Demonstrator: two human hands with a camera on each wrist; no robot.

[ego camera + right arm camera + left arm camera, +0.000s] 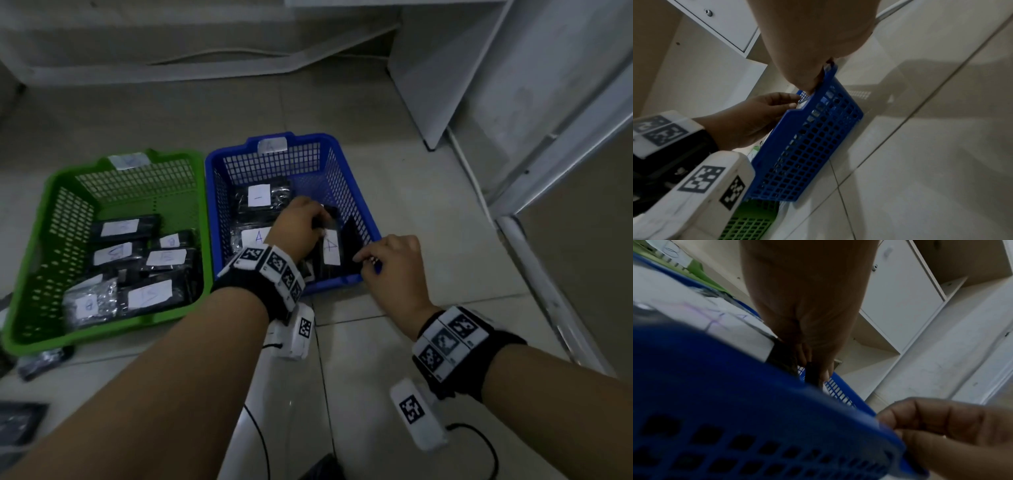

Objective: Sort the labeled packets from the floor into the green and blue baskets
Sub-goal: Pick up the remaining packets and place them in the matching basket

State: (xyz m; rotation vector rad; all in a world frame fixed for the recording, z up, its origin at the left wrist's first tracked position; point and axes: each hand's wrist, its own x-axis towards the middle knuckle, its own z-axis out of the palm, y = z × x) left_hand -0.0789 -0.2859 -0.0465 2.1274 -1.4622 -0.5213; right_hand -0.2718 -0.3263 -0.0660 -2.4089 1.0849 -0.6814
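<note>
From the head view the left hand (299, 222) pinches a black packet labeled A (329, 247) inside the blue basket (356, 192), while the right wrist view alone shows the right hand (390, 262) with fingers curled on the basket's near rim, beside the green basket (51, 192).

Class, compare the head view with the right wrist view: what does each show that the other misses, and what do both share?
Head only: labeled packets inside the blue basket, the packets in the green basket, and both hands from above.
Right wrist only: the blue basket's outer wall and a cabinet door.
Both: the right hand at the blue rim, and the left hand reaching in.
</note>
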